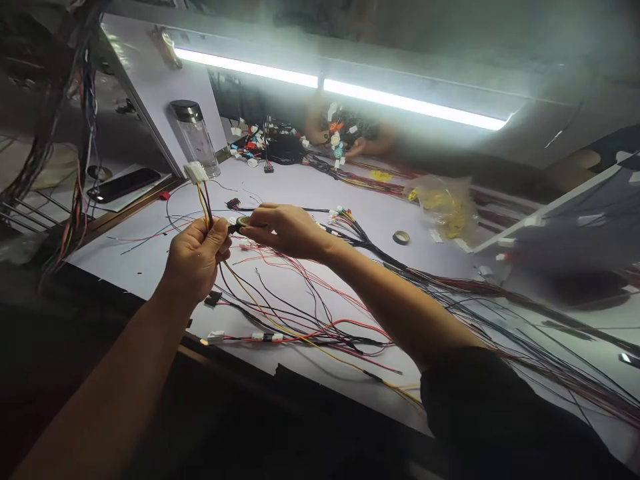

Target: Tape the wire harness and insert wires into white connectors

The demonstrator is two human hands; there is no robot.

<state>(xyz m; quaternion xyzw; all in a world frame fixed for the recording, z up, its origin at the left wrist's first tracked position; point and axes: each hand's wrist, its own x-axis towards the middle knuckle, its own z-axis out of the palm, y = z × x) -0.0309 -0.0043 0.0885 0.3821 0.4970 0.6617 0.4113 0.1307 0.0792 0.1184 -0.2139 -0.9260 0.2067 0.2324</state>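
My left hand [196, 257] is closed around a small bundle of yellow, red and black wires, holding it upright. A white plastic connector [195, 172] tops the bundle above my fist. My right hand [287, 229] pinches a small roll of dark tape [242, 223] against the wires, right beside my left thumb. Loose red, black and yellow wires [300, 313] trail from my hands across the white table [150, 260].
A clear bottle with a dark cap [196, 137] stands at the back left, a phone [123, 184] left of it. Another tape roll [401, 237] and a yellow plastic bag [447, 202] lie further right. Another person's hands [350, 143] handle connectors across the table.
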